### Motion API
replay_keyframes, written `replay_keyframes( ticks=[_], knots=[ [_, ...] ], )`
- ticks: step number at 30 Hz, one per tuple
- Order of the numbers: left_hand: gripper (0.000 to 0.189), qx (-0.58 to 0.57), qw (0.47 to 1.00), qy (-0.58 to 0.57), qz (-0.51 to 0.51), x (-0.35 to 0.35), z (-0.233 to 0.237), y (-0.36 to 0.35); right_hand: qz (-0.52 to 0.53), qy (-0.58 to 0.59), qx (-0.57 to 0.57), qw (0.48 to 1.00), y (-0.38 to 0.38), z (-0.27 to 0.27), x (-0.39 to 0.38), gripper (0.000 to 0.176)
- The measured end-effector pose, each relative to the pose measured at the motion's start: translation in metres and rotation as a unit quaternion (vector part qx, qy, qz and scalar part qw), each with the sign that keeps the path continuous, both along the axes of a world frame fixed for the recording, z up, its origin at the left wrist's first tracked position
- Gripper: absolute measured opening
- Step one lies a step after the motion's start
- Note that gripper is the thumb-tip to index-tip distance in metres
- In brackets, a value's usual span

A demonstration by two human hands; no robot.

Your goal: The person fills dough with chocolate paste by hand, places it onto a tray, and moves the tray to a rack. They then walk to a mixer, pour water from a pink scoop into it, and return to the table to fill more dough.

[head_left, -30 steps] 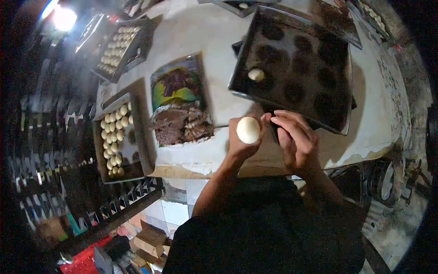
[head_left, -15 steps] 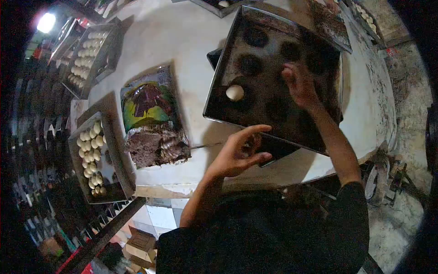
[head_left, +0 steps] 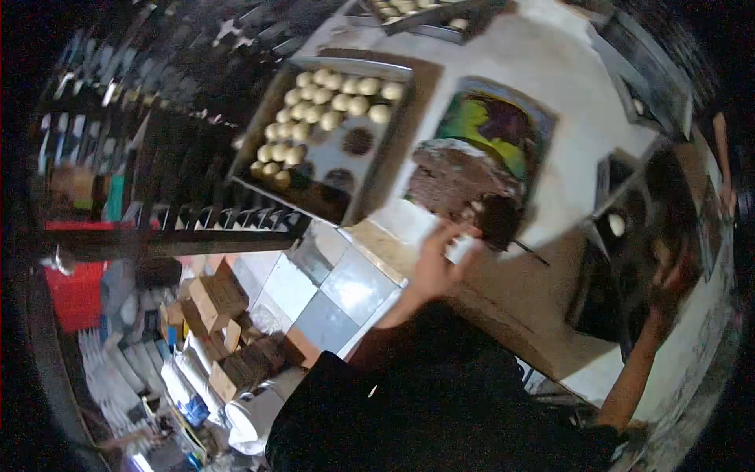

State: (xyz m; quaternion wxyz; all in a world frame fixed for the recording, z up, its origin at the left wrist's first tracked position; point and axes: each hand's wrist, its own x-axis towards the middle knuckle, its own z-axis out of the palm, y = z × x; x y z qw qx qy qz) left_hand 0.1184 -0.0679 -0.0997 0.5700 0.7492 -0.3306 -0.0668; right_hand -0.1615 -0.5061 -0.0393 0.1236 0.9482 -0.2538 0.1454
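Note:
My left hand (head_left: 442, 263) is by the lower edge of a mound of brown, crumbly filling (head_left: 464, 181), thumb and fingers apart. The filling lies on a cut-open, printed plastic bag (head_left: 503, 126), and a thin dark stick or handle (head_left: 531, 253) pokes out beside it. At the right, my right hand (head_left: 673, 277) is over a dark baking tray (head_left: 641, 185); its fingers are blurred but look spread, with nothing visible in them. One pale dough ball (head_left: 616, 225) sits in that tray, left of the hand.
A metal tray (head_left: 370, 177) with rows of dough balls stands at the table's left end. More trays (head_left: 448, 33) are at the far side, another (head_left: 653, 79) at upper right. Cardboard boxes (head_left: 220, 299) and tiled floor (head_left: 358, 283) are below left. Someone's arm (head_left: 723, 157) shows far right.
The view has swung left, so the table and trays appear further right. My left hand has moved from the dark tray's near edge to the brown filling. My right hand stays over the tray.

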Motion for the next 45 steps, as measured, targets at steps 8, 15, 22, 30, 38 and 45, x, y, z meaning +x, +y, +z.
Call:
replay_keyframes(
  ticks=[8,15,22,30,38,45],
  knots=[
    [0.039,0.531,0.718,-0.241,0.381,0.293,-0.042,0.224,-0.021,-0.292,0.146,0.945,0.196,0.025,0.096,0.029],
    [0.035,0.347,0.844,-0.289,0.29,0.312,-0.08,0.215,0.182,-0.326,0.147,0.916,0.289,0.021,0.17,0.019],
    [0.04,-0.125,0.99,0.032,0.056,0.088,0.028,0.08,0.138,-0.254,0.684,0.669,0.343,-0.039,0.194,0.031],
    [0.085,-0.154,0.931,0.277,-0.182,-0.024,0.084,0.007,0.27,-0.375,0.572,0.678,0.299,0.024,0.16,0.041],
    [0.032,-0.245,0.94,0.227,0.076,-0.094,0.102,-0.016,0.217,-0.427,0.572,0.666,0.316,0.047,0.123,0.046],
    [0.045,-0.174,0.98,0.026,0.09,-0.113,0.107,0.036,0.325,-0.476,0.308,0.757,0.38,0.045,0.121,0.037]
  ],
)
